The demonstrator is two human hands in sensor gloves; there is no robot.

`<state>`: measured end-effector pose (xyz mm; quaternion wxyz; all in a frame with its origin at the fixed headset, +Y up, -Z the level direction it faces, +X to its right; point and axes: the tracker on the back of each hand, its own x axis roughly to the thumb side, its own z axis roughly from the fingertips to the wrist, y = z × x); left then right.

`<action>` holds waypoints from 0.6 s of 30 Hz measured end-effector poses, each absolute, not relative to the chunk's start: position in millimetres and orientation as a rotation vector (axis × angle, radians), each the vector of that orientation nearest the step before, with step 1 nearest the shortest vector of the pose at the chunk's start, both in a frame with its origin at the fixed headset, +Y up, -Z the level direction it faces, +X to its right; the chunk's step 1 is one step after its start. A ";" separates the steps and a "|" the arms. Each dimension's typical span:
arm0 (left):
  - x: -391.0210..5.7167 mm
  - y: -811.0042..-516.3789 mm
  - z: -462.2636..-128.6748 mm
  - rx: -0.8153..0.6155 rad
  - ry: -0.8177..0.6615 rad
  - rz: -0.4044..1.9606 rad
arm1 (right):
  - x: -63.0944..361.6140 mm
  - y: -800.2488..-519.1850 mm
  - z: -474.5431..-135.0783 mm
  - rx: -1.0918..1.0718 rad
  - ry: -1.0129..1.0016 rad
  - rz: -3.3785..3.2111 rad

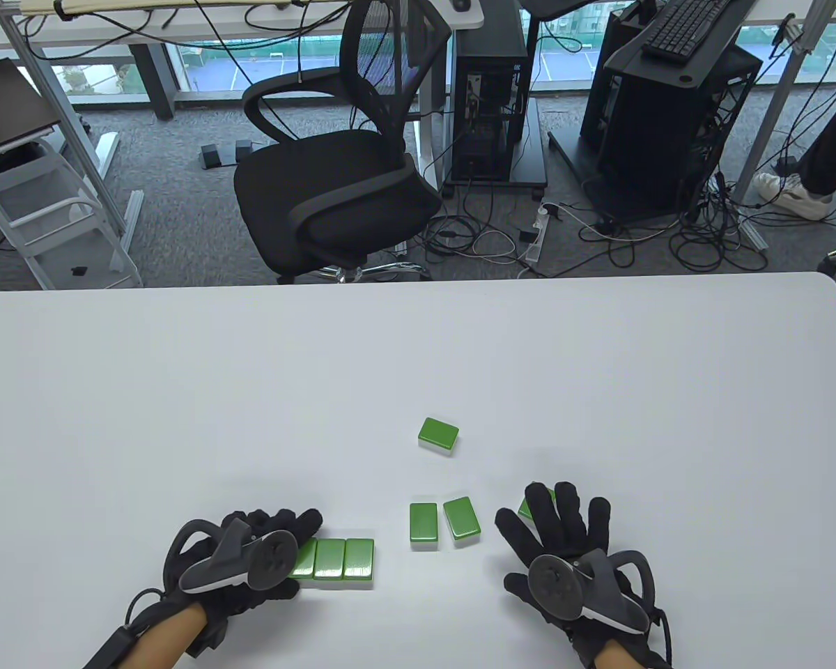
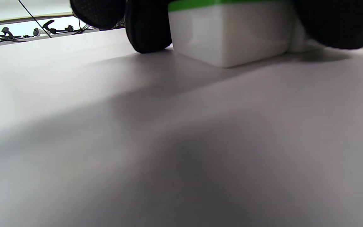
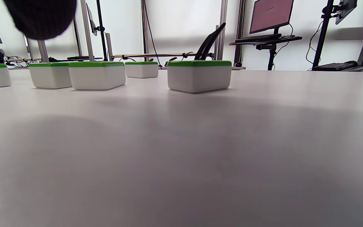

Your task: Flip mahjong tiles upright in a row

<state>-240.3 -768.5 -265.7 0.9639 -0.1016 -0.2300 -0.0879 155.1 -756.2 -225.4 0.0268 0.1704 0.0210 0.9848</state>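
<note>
Ahead, bare table (image 1: pixel 251 390) stretches beyond the lone tile (image 1: pixel 438 435).

In the table view the left hand (image 1: pixel 240 557) covers the left end of the row of tiles (image 1: pixel 334 559), so its full count cannot be told. The right hand (image 1: pixel 564 550) hides nearly all of a green tile (image 1: pixel 527 510) beneath its fingers. In the left wrist view the nearest tile (image 2: pixel 232 31) is cut off at the top edge, and blurred fingertips (image 2: pixel 148 28) press beside it.
</note>
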 end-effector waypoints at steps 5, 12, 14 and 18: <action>-237.5 -770.0 -263.1 -0.183 -0.463 -0.197 | 154.8 -756.4 -225.3 0.527 0.065 3.040; -241.4 -760.5 -258.8 -0.231 -0.459 -0.220 | 154.7 -756.1 -225.3 0.529 0.067 3.042; -247.2 -750.0 -255.1 -0.184 -0.447 -0.200 | 154.7 -755.5 -225.0 0.529 0.069 3.045; -265.3 -726.7 -246.8 -0.073 -0.404 -0.123 | 155.1 -755.3 -224.9 0.521 0.067 3.048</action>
